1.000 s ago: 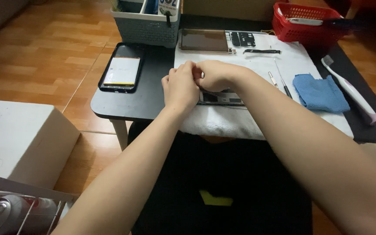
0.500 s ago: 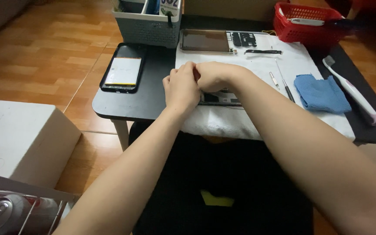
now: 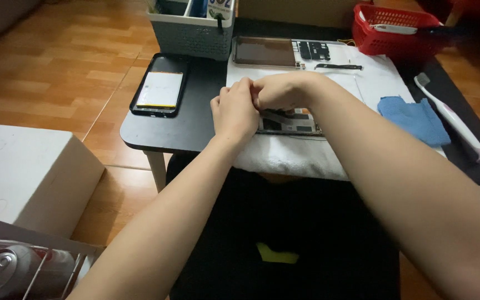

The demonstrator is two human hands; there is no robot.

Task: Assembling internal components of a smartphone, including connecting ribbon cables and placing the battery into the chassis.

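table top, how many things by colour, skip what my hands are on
Black: 2, the phone and the strip
Grey: 1, the organiser bin
Red: 1, the basket
Blue: 1, the cloth
White: 2, the towel and the toothbrush
Brown: 1, the glass panel
Total: 8

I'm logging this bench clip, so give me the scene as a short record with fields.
left hand: fingers curled, meeting the other hand above the opened device
right hand: fingertips pinched beside the left; anything held is hidden
surface: black table with white towel
left side: phone shell, grey caddy
right side: blue cloth, toothbrush, red basket
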